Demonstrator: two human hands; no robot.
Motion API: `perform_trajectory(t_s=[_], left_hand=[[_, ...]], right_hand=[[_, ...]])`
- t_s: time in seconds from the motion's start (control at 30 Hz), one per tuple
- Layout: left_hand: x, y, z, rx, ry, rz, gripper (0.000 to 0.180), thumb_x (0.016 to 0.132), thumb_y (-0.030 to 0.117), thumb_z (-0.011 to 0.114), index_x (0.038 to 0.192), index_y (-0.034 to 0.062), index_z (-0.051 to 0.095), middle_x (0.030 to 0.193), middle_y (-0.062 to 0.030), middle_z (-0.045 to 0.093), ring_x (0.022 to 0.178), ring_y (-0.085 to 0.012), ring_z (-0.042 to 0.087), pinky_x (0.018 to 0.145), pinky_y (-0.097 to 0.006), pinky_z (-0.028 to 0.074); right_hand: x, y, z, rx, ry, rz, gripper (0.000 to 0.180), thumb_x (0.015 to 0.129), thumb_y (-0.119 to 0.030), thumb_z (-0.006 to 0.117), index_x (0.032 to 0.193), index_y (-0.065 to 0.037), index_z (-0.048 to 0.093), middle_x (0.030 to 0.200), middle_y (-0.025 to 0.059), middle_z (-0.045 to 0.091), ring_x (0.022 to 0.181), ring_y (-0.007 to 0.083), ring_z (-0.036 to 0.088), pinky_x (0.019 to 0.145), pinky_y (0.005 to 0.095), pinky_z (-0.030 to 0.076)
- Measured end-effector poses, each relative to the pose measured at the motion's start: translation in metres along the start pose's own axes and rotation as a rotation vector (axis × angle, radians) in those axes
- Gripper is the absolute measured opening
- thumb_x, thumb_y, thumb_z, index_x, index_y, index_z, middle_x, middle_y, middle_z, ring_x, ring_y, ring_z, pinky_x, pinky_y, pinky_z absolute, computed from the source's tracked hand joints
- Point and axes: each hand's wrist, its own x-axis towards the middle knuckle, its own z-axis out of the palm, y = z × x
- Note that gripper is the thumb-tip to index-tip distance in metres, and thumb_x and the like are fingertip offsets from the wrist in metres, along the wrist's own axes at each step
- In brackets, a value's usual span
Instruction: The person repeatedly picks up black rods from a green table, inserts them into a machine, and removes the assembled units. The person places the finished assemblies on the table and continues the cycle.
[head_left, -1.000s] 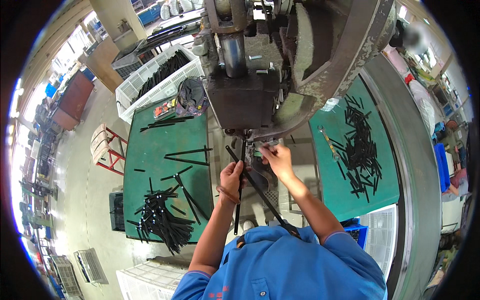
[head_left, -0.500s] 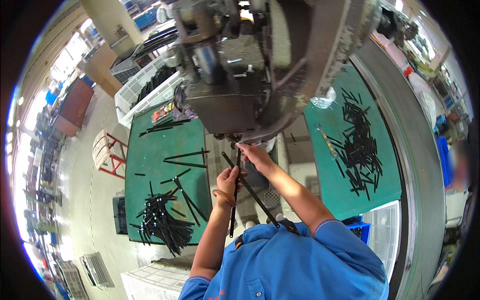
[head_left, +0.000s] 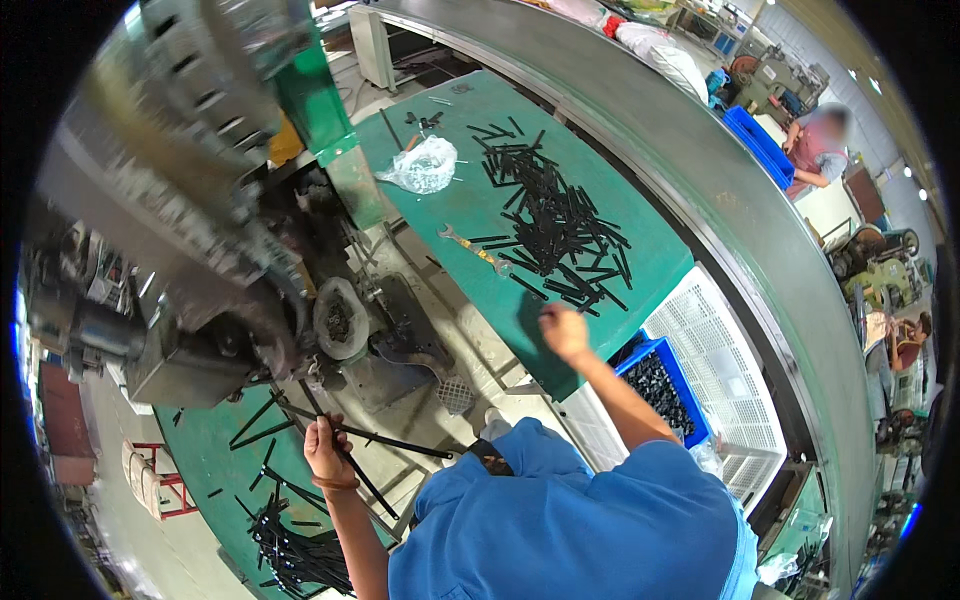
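My left hand (head_left: 328,455) is closed around a pair of long black strips (head_left: 395,442) that cross at the hand, beside the dark press (head_left: 190,365). Their upper ends reach toward the press head. Over the near edge of the right green table (head_left: 530,345) hovers my right hand (head_left: 564,333), apart from the press. Its fingers are bunched and smeared, so whether anything is in them is not visible. Just beyond it lies a heap of short black strips (head_left: 555,215).
A wrench (head_left: 475,250) and a clear plastic bag (head_left: 425,165) lie on the right table. A blue bin of small black parts (head_left: 655,390) stands beside a white crate (head_left: 725,370). More strips (head_left: 290,550) cover the left table. Another person (head_left: 820,150) is across the conveyor (head_left: 740,190).
My view has swung to the right. My right hand has left the press and moved out over the right table. My left hand still holds the crossed black strips.
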Motion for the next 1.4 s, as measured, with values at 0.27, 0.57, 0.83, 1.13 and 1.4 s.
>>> perform_trajectory(t_s=[0.27, 0.57, 0.83, 1.13, 1.4], left_hand=[[-0.004, 0.004, 0.001, 0.035, -0.008, 0.010, 0.015, 0.091, 0.025, 0.056, 0.089, 0.0100, 0.057, 0.084, -0.0053, 0.060, 0.053, -0.0062, 0.046, 0.042, -0.017, 0.036], [-0.005, -0.005, 0.005, 0.029, 0.043, 0.049, 0.016, 0.090, 0.026, 0.058, 0.086, 0.0111, 0.057, 0.082, -0.0043, 0.061, 0.053, -0.0052, 0.045, 0.043, -0.017, 0.035], [-0.009, 0.004, 0.010, 0.053, 0.059, 0.028, 0.022, 0.089, 0.028, 0.060, 0.077, 0.0106, 0.054, 0.076, -0.0053, 0.062, 0.053, -0.0055, 0.045, 0.043, -0.017, 0.034], [-0.006, 0.005, 0.001, 0.032, 0.043, -0.001, 0.023, 0.086, 0.030, 0.063, 0.076, 0.0102, 0.054, 0.077, -0.0047, 0.062, 0.054, -0.0070, 0.048, 0.043, -0.018, 0.036], [-0.007, 0.011, 0.006, 0.086, -0.052, 0.003, 0.021, 0.092, 0.027, 0.054, 0.089, 0.0069, 0.057, 0.086, -0.0094, 0.066, 0.057, -0.0094, 0.054, 0.048, -0.022, 0.044]], right_hand=[[0.069, 0.062, -0.010, -0.613, -0.032, -0.339, 0.015, 0.076, -0.015, 0.057, 0.088, -0.005, 0.060, 0.096, 0.0100, 0.057, 0.095, 0.0270, 0.056, 0.077, 0.0357, 0.051], [0.101, 0.061, -0.008, -0.511, -0.142, -0.327, 0.014, 0.072, -0.013, 0.055, 0.082, -0.005, 0.059, 0.088, 0.0133, 0.063, 0.087, 0.0305, 0.061, 0.074, 0.0397, 0.051], [0.079, 0.053, -0.001, -0.586, -0.087, -0.434, 0.017, 0.075, -0.017, 0.063, 0.085, -0.007, 0.054, 0.088, 0.0131, 0.058, 0.089, 0.0287, 0.058, 0.073, 0.0373, 0.051], [0.098, 0.059, -0.006, -0.272, -0.127, -0.176, 0.018, 0.073, -0.012, 0.057, 0.089, -0.006, 0.059, 0.093, 0.0160, 0.063, 0.088, 0.0349, 0.060, 0.077, 0.0443, 0.048], [0.060, -0.130, 0.029, 0.539, -0.484, -0.422, 0.021, 0.083, -0.009, 0.058, 0.102, -0.001, 0.059, 0.089, 0.0099, 0.065, 0.079, 0.0158, 0.060, 0.069, 0.0304, 0.049]])
